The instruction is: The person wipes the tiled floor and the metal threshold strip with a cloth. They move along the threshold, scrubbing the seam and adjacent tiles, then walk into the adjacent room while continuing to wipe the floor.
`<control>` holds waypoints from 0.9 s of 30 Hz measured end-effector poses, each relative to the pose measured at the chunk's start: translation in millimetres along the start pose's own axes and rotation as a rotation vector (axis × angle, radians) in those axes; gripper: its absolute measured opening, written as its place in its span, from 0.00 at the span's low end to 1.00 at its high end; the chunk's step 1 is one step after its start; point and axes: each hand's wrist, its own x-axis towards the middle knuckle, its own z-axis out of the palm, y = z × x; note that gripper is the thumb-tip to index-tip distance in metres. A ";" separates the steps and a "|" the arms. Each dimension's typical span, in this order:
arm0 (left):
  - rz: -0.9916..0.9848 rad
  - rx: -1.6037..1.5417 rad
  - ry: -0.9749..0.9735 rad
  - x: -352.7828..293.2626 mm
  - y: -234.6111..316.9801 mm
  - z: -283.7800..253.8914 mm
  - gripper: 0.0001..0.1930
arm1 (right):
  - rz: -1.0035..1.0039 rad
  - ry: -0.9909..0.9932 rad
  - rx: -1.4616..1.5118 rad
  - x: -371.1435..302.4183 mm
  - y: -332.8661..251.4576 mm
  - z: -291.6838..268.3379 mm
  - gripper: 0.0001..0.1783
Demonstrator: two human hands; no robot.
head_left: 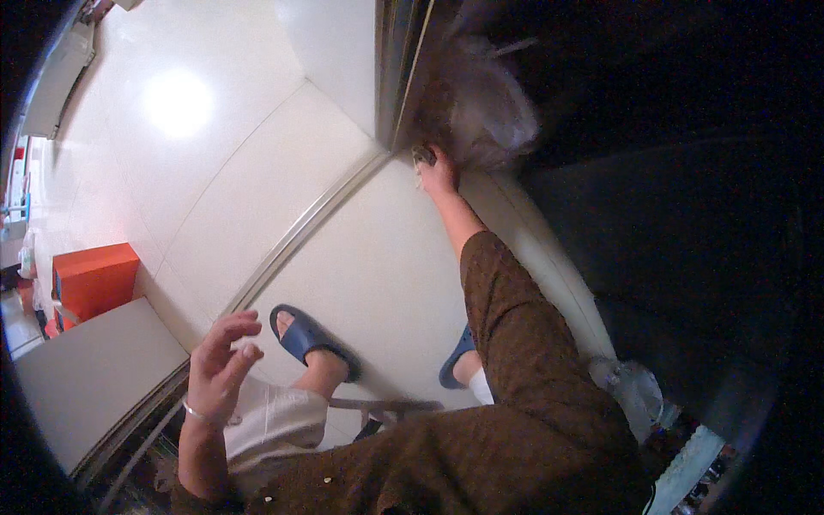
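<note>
My right arm stretches far forward, and my right hand (439, 174) reaches low to the floor by the lower end of the upright edge. Its fingers are closed on a small dark and pale thing (422, 156), perhaps crumpled, whose kind I cannot make out. Just past that hand lies a pale, translucent plastic bag (493, 112), partly lost in shadow. My left hand (223, 365) is raised over my left knee with its fingers loosely bent and apart. Nothing is in it, and a bracelet (196, 414) circles its wrist.
A metal floor strip (300, 225) runs slantwise across the pale floor (378, 266) to the upright edge (403, 73). My feet wear blue slippers (313, 339). At left stand an orange box (96, 279) and a pale panel (99, 378). Dark surfaces fill the right side.
</note>
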 end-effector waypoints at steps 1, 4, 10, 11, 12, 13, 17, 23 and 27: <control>-0.030 0.020 0.009 3.1 0.5 -1.2 0.13 | -0.055 0.005 -0.042 7.2 -1.7 13.4 0.31; -0.104 0.061 0.068 12.0 8.1 -7.4 0.14 | -0.182 0.008 -0.030 29.6 -46.6 28.5 0.32; -0.169 0.002 0.059 33.7 27.0 3.3 0.14 | -0.257 -0.311 -0.267 59.5 -50.9 22.1 0.30; -0.178 0.001 0.064 37.3 28.6 4.4 0.14 | -0.305 -0.300 0.013 59.5 -58.3 19.6 0.30; -0.193 -0.012 0.072 40.6 29.0 4.2 0.14 | -0.350 -0.282 0.294 57.7 -66.7 22.8 0.30; -0.207 -0.029 0.070 44.2 29.8 5.7 0.15 | -0.391 -0.255 0.565 59.5 -69.7 20.4 0.30; -0.227 -0.058 0.019 49.7 29.0 9.4 0.15 | -0.240 -0.256 0.646 76.4 -27.4 47.4 0.24; -0.234 -0.075 0.059 46.0 23.9 -0.9 0.17 | -0.241 -0.253 0.580 70.8 -32.8 47.1 0.22; -0.194 -0.107 0.051 40.6 25.3 -2.6 0.17 | -0.222 -0.311 0.395 67.1 -25.2 37.7 0.21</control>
